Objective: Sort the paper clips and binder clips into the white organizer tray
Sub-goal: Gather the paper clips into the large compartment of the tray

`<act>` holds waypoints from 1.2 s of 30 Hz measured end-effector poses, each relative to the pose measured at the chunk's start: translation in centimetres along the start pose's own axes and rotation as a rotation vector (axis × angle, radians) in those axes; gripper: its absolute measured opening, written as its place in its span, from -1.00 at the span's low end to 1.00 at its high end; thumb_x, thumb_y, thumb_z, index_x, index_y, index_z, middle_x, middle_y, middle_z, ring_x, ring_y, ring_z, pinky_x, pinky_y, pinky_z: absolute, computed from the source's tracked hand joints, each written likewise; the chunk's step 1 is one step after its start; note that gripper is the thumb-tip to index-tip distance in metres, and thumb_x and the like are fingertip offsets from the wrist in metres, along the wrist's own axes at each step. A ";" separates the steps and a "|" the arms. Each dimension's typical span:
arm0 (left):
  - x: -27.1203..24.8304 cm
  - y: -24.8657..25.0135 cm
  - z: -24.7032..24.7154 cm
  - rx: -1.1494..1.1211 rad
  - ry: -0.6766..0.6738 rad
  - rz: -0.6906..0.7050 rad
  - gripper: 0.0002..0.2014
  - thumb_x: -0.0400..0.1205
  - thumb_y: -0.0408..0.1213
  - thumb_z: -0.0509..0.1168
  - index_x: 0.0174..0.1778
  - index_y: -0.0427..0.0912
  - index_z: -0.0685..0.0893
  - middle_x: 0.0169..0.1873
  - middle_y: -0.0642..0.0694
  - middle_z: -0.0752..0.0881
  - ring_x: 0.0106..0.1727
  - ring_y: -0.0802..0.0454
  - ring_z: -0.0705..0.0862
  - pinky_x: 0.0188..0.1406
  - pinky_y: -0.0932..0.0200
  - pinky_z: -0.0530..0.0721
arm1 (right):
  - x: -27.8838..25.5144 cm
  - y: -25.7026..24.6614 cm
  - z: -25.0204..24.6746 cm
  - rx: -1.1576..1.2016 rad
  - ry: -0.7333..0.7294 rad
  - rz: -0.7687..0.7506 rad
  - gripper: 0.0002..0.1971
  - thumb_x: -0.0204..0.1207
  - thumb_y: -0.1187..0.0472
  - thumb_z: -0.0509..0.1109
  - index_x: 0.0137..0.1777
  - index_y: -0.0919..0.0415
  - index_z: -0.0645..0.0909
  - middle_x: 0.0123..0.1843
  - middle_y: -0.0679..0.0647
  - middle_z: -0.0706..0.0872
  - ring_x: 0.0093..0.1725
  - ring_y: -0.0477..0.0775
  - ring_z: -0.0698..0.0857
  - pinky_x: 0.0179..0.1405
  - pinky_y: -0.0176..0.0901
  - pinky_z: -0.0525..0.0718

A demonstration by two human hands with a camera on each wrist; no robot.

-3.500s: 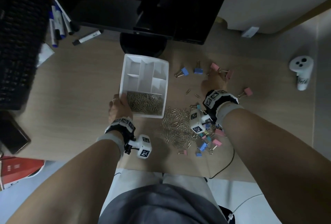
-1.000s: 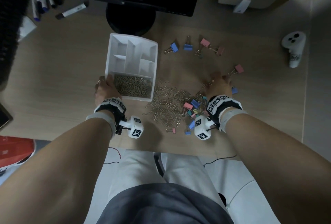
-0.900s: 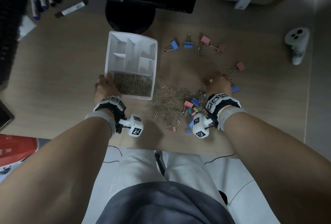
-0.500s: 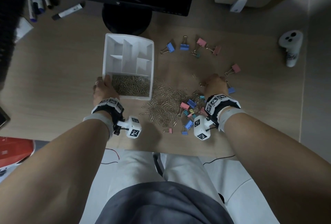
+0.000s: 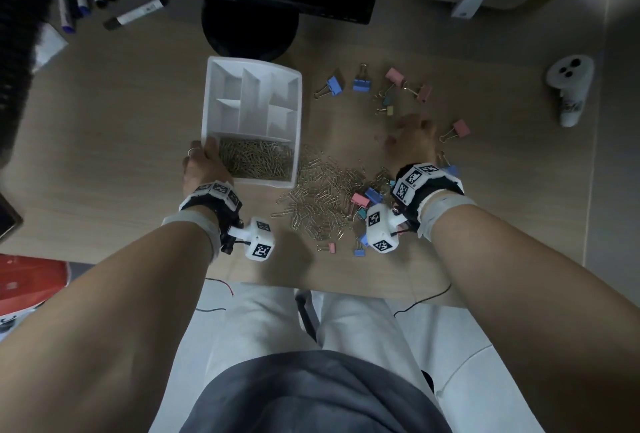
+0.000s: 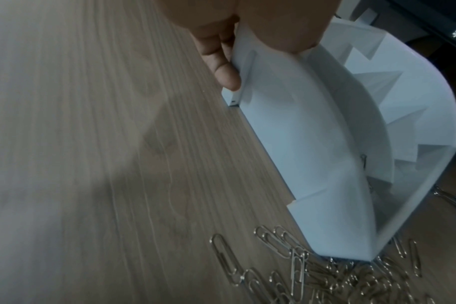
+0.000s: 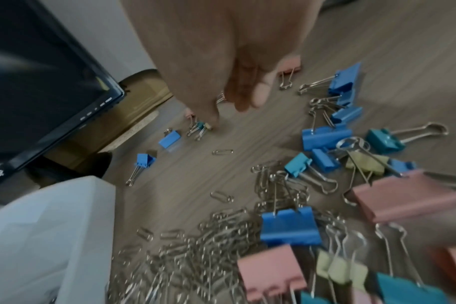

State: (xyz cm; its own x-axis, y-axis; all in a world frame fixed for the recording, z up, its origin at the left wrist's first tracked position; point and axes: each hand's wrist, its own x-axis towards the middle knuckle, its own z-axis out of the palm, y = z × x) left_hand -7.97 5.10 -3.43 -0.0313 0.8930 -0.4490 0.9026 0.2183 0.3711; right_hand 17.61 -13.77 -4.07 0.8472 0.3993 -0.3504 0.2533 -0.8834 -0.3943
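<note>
Tray: the white organizer tray point(image 5: 212, 100) stands on the table point(image 5: 104, 142) near its far edge, before the monitor stand point(image 5: 249, 31); only its nearest compartment holds paper clips.
Left grip: the left hand point(image 5: 204, 166) clamps the tray's near-left corner, thumb inside the rim.
Right grip: the right hand point(image 5: 412, 145), fingers apart and holding nothing, has moved from the mixed pile toward the far scattered binder clips point(image 5: 360, 81).
Loose stock: a heap of paper clips point(image 5: 322, 197) lies just beside the tray; coloured binder clips mingle at its right.
Change: the hand has left the pile empty.
Meaning: the binder compartments are unfilled; sorting is probably at an early stage.
</note>
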 end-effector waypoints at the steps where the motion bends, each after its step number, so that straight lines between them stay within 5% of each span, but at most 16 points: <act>1: -0.1 0.1 -0.1 0.016 -0.013 0.020 -0.47 0.77 0.07 -0.09 0.57 -0.15 0.32 0.49 -0.29 0.43 0.49 -0.29 0.43 0.45 -0.12 0.37 | -0.3 -0.2 0.5 -0.047 -0.094 0.025 -0.61 0.60 0.25 0.31 0.41 0.31 0.46 0.42 0.32 0.44 0.28 0.39 0.60 0.16 0.07 0.60; 6: 0.1 0.0 -0.5 0.040 -0.051 0.066 -0.46 0.78 0.05 -0.09 0.59 -0.19 0.28 0.51 -0.30 0.41 0.51 -0.28 0.40 0.48 -0.15 0.35 | -2.1 -1.6 3.3 -0.052 -0.236 0.033 -0.56 0.61 0.12 0.33 0.45 0.27 0.48 0.40 0.28 0.44 0.31 0.37 0.58 0.19 0.09 0.60; 11: 1.2 -0.7 -0.9 0.026 -0.079 0.103 -0.49 0.76 0.10 -0.10 0.44 -0.17 0.41 0.35 -0.30 0.54 0.36 -0.31 0.53 0.34 -0.15 0.47 | -4.5 -4.3 5.8 -0.149 -0.378 -0.154 -0.64 0.60 0.01 0.30 0.30 0.16 0.65 0.37 0.18 0.55 0.40 0.27 0.49 0.39 0.05 0.55; 17: 3.4 -2.7 -2.6 0.072 -0.093 0.187 -0.48 0.73 0.17 -0.10 0.38 -0.12 0.46 0.29 -0.27 0.58 0.31 -0.30 0.56 0.28 -0.16 0.51 | -6.7 -6.9 6.3 -0.177 -0.174 -0.160 -0.22 0.36 -0.24 0.51 0.53 0.02 0.38 0.46 0.18 0.43 0.42 0.30 0.41 0.28 0.19 0.51; 21: 4.3 -3.6 -3.5 0.072 -0.104 0.215 -0.47 0.74 0.15 -0.05 0.50 -0.10 0.42 0.40 -0.27 0.53 0.43 -0.27 0.49 0.42 -0.10 0.44 | -8.1 -8.0 7.4 -0.252 -0.300 -0.203 -0.11 0.18 -0.22 0.66 0.51 -0.09 0.39 0.53 0.12 0.32 0.50 0.30 0.32 0.35 0.28 0.50; 27: 4.4 -4.2 -3.9 0.112 -0.111 0.254 -0.48 0.73 0.18 -0.11 0.45 -0.07 0.42 0.35 -0.25 0.55 0.38 -0.29 0.53 0.33 -0.15 0.48 | -10.9 -7.8 8.4 -0.363 -0.371 -0.239 0.16 -0.06 -0.37 0.69 0.56 -0.08 0.27 0.58 0.12 0.23 0.54 0.31 0.26 0.46 0.40 0.43; 32: 4.7 -4.4 -4.1 0.169 -0.130 0.288 -0.43 0.74 0.19 -0.15 0.48 -0.12 0.39 0.36 -0.30 0.53 0.39 -0.33 0.51 0.31 -0.20 0.47 | -12.1 -8.0 9.0 -0.375 -0.322 -0.248 0.13 -0.08 -0.32 0.67 0.53 -0.06 0.27 0.53 0.14 0.27 0.49 0.32 0.30 0.46 0.45 0.39; 36: 5.2 -4.9 -4.3 0.170 -0.118 0.316 -0.42 0.73 0.21 -0.16 0.50 -0.08 0.39 0.36 -0.29 0.54 0.38 -0.33 0.52 0.33 -0.22 0.46 | -12.9 -8.6 10.5 -0.306 -0.253 -0.221 0.11 -0.02 -0.31 0.68 0.54 -0.02 0.28 0.52 0.14 0.28 0.48 0.31 0.30 0.22 0.33 0.56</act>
State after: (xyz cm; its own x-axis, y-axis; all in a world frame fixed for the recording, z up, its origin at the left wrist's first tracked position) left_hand -14.45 10.35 -4.06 0.3013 0.8520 -0.4283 0.9183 -0.1383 0.3709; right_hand -0.39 -8.77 -5.10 0.6264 0.6003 -0.4972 0.5737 -0.7869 -0.2273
